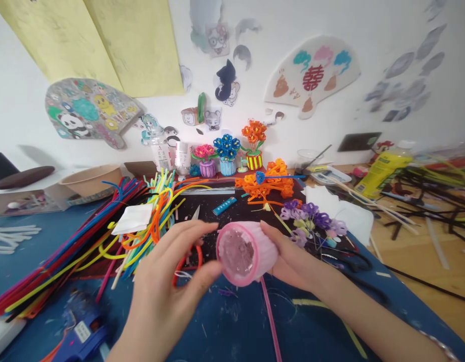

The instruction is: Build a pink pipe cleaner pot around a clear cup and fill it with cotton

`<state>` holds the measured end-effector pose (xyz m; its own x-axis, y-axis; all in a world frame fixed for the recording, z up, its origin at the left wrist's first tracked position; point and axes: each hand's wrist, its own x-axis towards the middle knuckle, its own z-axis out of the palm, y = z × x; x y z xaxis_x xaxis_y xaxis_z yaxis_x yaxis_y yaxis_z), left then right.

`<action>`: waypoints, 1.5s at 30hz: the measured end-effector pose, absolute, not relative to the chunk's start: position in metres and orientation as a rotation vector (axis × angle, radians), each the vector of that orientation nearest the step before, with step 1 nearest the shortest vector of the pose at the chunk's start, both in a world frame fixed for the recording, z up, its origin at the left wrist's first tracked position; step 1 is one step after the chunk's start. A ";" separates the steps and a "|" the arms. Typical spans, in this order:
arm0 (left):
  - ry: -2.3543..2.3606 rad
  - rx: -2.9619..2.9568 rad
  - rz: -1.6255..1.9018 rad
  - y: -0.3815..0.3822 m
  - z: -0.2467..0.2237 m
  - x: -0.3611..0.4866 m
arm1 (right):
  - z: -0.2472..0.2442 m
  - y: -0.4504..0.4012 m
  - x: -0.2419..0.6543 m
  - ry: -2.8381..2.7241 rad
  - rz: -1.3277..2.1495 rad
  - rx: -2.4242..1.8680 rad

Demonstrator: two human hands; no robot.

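Note:
A small pink cup [268, 251], apparently wrapped in pipe cleaners, is tilted with its open mouth toward me. Its rim is a deeper pink, and the inside looks clear and shiny. My right hand [283, 256] grips the cup from the right side. At the rim's left edge, my left hand [172, 271] has its thumb and fingers curved apart, with the fingertips close to or touching the rim. Below the cup, a pink pipe cleaner [269, 317] runs down toward me; where its upper end goes is hidden.
Pipe cleaners [81, 226] in many colours lie left, near a blue glue gun [83, 332]. Behind are scissors [196, 212], a blue lighter [224, 206], orange flowers [268, 186] and potted flowers [227, 156]. Purple flowers [315, 218] and a yellow bottle [383, 171] stand right.

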<state>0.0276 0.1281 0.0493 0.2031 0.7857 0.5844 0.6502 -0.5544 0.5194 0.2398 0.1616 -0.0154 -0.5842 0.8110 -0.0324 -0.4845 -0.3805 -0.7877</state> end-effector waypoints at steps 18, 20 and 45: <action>1.303 2.514 1.048 0.129 0.038 0.035 | -0.012 0.160 0.237 -1.124 1.812 -0.660; 1.293 2.503 1.051 0.128 0.038 0.036 | -0.013 0.159 0.237 -1.112 1.808 -0.670; 1.204 2.430 0.931 0.124 0.033 0.034 | -0.026 0.166 0.240 -0.998 2.188 -0.781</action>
